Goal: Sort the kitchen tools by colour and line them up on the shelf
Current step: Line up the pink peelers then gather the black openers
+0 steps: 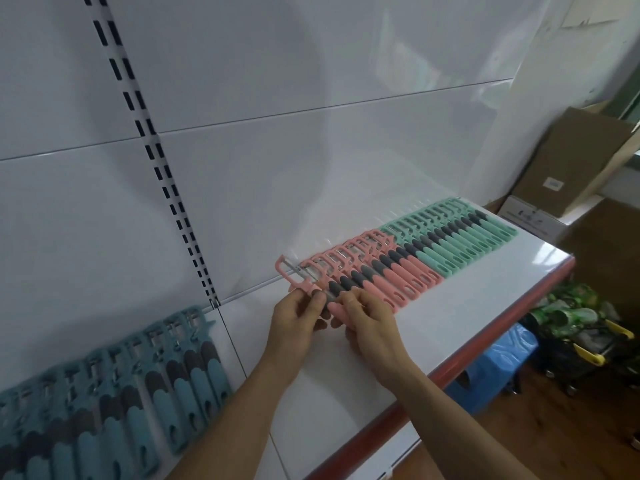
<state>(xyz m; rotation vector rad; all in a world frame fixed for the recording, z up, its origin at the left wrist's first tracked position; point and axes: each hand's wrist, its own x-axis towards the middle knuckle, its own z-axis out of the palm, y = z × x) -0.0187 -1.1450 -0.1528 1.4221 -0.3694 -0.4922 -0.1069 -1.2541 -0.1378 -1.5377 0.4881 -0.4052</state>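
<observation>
no text can be read anywhere. the brown cardboard box point(575, 161) at the right carries a small white label point(553, 183), its print too blurred to make out. the white box point(526, 220) beneath it shows small dark marks on its side, also illegible

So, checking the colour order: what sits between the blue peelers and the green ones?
In the head view: bare shelf, then the left hand and right hand holding a pink peeler, then the pink row, right up against the green row.
</observation>
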